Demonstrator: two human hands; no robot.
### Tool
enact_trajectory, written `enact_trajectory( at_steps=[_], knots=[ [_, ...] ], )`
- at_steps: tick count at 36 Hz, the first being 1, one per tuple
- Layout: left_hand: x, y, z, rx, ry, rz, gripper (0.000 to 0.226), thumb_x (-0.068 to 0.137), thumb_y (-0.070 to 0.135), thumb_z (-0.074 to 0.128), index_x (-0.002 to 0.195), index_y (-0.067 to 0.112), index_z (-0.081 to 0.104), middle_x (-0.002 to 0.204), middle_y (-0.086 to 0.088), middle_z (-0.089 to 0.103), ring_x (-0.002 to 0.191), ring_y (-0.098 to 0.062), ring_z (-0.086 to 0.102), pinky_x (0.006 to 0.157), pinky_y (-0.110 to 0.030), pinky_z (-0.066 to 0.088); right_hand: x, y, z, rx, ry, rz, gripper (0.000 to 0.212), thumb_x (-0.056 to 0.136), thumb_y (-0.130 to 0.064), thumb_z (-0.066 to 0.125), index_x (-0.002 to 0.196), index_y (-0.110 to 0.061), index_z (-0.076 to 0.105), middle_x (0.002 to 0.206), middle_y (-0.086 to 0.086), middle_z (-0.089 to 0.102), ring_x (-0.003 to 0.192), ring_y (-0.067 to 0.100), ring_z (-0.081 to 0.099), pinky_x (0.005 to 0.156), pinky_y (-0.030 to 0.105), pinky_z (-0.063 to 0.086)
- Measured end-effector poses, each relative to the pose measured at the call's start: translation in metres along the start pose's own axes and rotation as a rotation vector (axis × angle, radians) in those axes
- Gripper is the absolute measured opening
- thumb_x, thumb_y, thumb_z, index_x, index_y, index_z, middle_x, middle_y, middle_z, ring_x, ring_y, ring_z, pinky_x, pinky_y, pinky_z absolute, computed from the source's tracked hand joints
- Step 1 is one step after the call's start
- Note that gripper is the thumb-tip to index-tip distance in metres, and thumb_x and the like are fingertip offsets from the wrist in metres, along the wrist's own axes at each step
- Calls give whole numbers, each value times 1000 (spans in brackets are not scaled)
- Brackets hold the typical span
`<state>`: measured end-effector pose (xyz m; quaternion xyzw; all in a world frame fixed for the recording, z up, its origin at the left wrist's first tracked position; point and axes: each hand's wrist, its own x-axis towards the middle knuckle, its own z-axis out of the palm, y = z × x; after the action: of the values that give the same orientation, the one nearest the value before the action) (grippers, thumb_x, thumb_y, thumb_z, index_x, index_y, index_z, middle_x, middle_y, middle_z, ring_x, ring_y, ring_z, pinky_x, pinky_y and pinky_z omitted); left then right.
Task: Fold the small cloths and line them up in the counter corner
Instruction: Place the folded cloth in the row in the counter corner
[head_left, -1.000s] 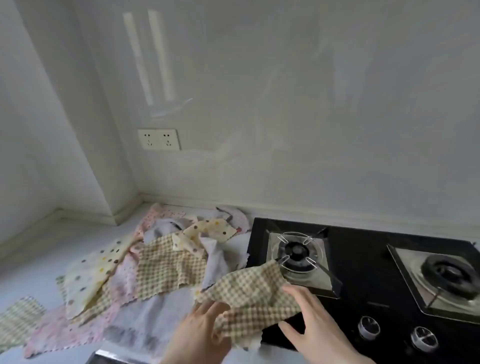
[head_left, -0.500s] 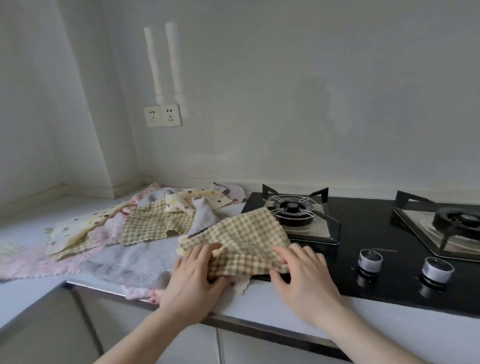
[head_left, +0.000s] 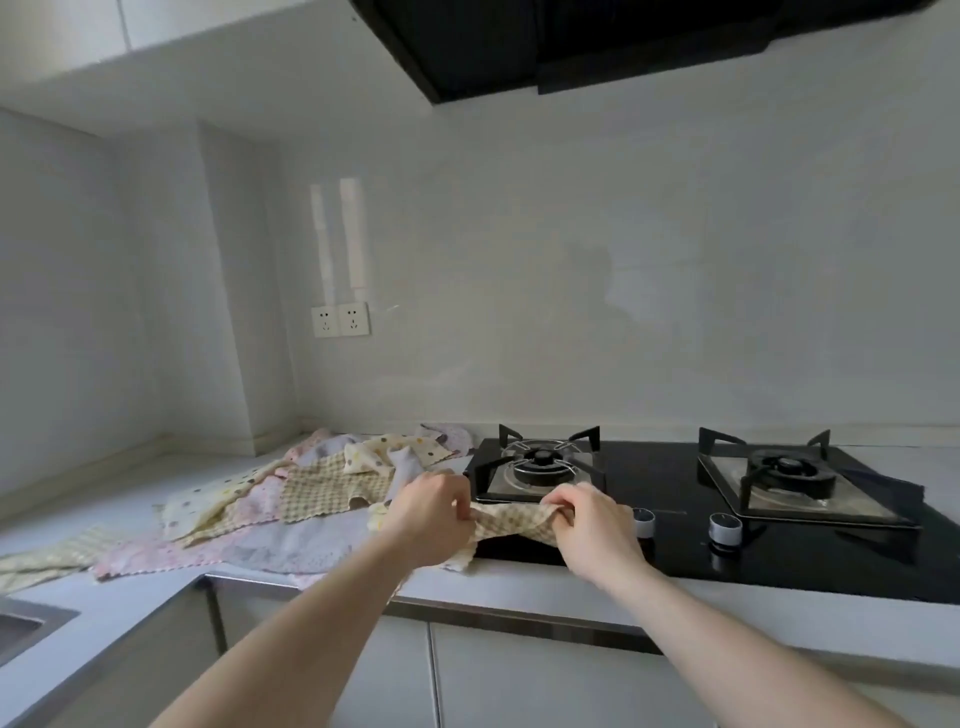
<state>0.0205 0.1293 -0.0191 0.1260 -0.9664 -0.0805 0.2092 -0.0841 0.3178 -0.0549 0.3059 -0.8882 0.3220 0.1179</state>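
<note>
Beside the hob (head_left: 675, 525), both hands' curled fingers (head_left: 563, 506) pinch the checked cloth (head_left: 511, 522)

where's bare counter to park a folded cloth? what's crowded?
Free: the counter along the left wall, between the wall and the cloth pile, and the front strip before the black hob. Crowded: the back corner, under the pile that runs to the hob's left edge. Left hand and right hand grip the checked cloth at that edge.
</note>
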Motion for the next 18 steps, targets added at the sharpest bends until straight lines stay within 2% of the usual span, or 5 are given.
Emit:
enact_trajectory(
  at_steps=[3, 6, 9, 15, 18],
  knots=[
    [-2, 12, -28, -174, 3, -7, 18, 81, 24, 74, 71, 27, 60, 79, 13, 67, 78, -8, 63, 76, -28, 52, 1, -6, -40, 23, 43, -13, 20, 98, -27, 52, 100, -36, 70, 107, -15, 69, 104, 14, 61, 95, 35, 43],
    [-10, 22, -57, -318, 44, -6, 27, 83, 34, 79, 74, 17, 61, 69, 13, 63, 58, -1, 54, 54, -18, 41, -2, -14, -79, 65, 70, -12, 17, 98, -30, 54, 92, -32, 69, 81, -12, 71, 81, 13, 64, 70, 28, 46],
    [-18, 30, -83, -431, 71, -1, 28, 86, 39, 76, 77, 16, 64, 67, 12, 65, 52, -1, 54, 51, -18, 42, -11, -24, -115, 109, 120, -34, 23, 97, -36, 59, 79, -23, 65, 58, -8, 62, 58, 5, 58, 55, 28, 40],
    [-28, 39, -117, -453, 93, -6, 39, 96, 39, 66, 62, 22, 57, 52, 17, 52, 51, -6, 43, 58, -25, 38, -26, -22, -156, 108, 79, -69, 27, 93, -43, 66, 76, -22, 65, 67, -2, 68, 65, 19, 64, 59, 30, 47],
    [-33, 46, -127, -380, 123, -18, 39, 98, 39, 63, 64, 20, 55, 57, 13, 53, 53, -6, 44, 53, -19, 35, -30, -15, -166, 71, 3, -84, 16, 93, -38, 68, 84, -24, 70, 81, -2, 73, 83, 20, 68, 77, 34, 52]
  ],
)
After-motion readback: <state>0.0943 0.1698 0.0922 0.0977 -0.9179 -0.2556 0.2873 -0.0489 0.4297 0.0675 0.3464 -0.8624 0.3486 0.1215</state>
